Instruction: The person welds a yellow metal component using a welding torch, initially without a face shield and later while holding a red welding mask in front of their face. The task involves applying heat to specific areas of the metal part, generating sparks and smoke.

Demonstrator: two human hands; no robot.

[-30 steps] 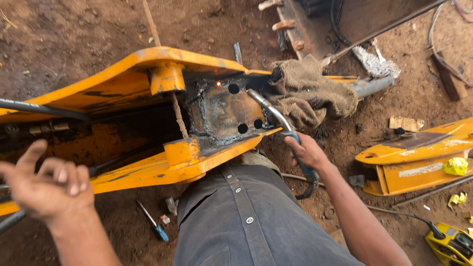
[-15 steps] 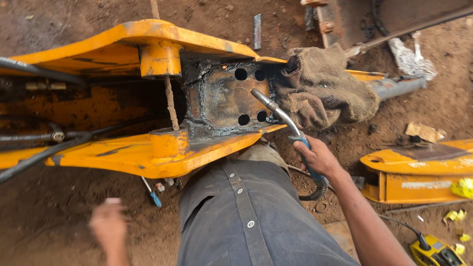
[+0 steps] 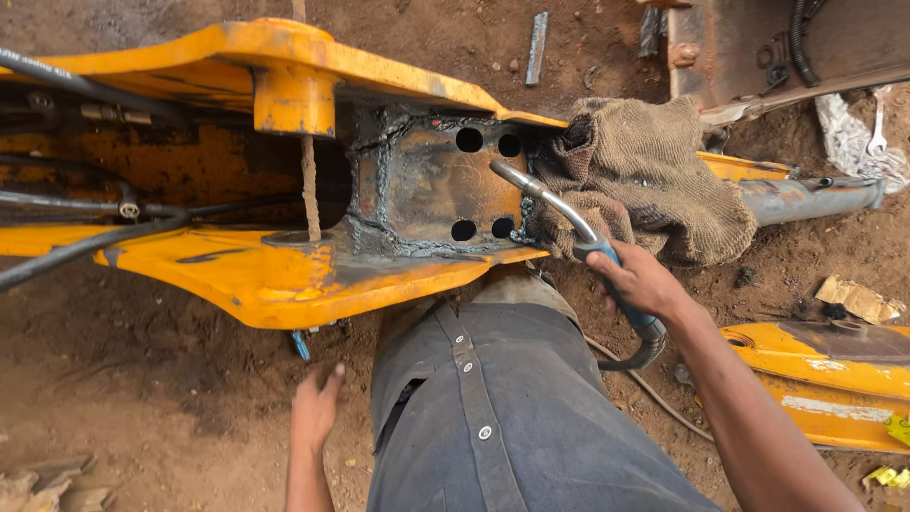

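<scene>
Right hand (image 3: 637, 281) grips the welding torch (image 3: 569, 220), its nozzle slanting up-left at the holed steel plate (image 3: 427, 185); left hand (image 3: 318, 408) seems loosely open, empty.

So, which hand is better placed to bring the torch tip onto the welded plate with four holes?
The right hand, probably. It grips the welding torch, whose nozzle sits close to the steel plate. The left hand is low beside the thigh, above the dirt, holding nothing, near a blue-handled tool.

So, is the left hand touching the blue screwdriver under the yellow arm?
Apart. The head view shows bare dirt between the left hand and the blue screwdriver, which lies under the yellow arm. The right hand holds the welding torch.
</scene>
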